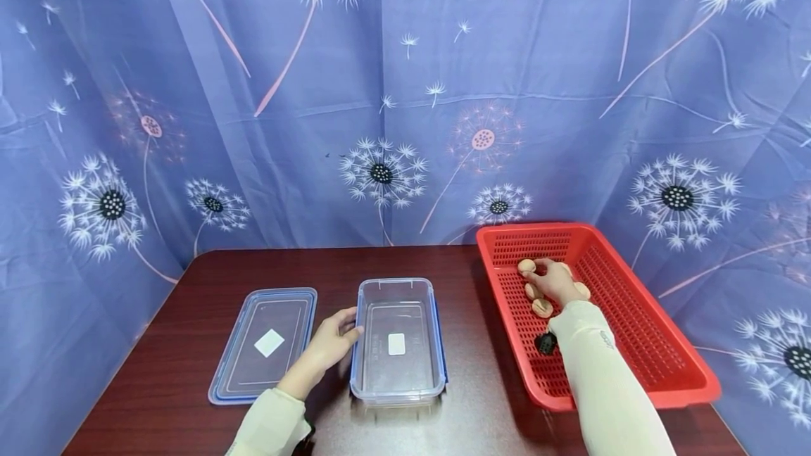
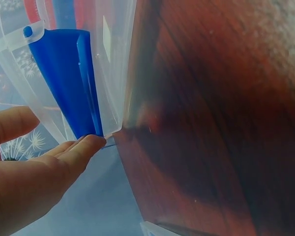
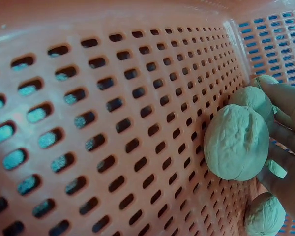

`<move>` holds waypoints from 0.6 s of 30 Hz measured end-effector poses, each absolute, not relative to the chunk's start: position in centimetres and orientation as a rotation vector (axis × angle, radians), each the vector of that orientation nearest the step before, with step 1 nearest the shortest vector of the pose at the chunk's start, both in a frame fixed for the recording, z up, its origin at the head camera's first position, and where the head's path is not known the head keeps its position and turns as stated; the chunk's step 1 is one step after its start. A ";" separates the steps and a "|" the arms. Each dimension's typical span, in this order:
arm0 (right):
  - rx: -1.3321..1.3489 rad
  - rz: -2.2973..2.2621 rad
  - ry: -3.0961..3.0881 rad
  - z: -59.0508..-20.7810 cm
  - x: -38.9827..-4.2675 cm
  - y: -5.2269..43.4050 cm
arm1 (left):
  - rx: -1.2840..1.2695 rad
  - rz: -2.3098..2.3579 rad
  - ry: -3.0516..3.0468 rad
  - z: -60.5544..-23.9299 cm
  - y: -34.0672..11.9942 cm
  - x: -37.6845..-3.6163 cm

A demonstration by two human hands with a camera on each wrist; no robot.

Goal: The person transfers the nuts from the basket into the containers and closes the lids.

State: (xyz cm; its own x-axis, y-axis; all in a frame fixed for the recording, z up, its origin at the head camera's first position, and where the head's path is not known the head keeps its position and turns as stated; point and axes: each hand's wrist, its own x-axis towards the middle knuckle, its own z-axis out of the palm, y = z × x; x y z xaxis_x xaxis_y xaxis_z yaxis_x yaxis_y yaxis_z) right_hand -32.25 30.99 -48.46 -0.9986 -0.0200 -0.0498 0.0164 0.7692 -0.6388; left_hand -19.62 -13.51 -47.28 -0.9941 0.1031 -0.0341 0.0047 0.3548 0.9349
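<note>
My left hand [image 1: 332, 340] rests at the left side of a clear plastic food container [image 1: 405, 382], its thumb at the rim. In the left wrist view its fingertips touch a blue side latch [image 2: 64, 78], with the thumb held apart. Reaching into a red plastic basket [image 1: 500, 329], my right hand [image 1: 557, 283] has its fingers curled at a walnut [image 1: 526, 266]. Several more walnuts lie under and around this hand; a large walnut [image 3: 236, 142] shows close up in the right wrist view. The palm hides part of the pile.
Left of the container, its clear lid [image 1: 291, 315] with a blue seal lies flat on the dark wooden table [image 1: 190, 315]. A blue dandelion-print curtain [image 1: 431, 118] hangs behind and along both sides. The basket's raised walls surround the right hand.
</note>
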 end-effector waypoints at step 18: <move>0.151 -1.409 2.667 -49.4 -32.8 31.4 | 0.093 1.764 2.493 -47.5 -13.5 -19.6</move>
State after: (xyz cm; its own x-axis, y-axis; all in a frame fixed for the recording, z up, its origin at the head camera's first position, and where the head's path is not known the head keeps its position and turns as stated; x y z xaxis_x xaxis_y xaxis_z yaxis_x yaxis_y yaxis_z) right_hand -32.76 31.44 -49.40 -0.9877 0.0318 -0.1532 0.1445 0.5611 -0.8150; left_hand -19.60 -13.46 -47.50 -0.9944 0.0992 -0.0355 -0.0005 0.3324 0.9431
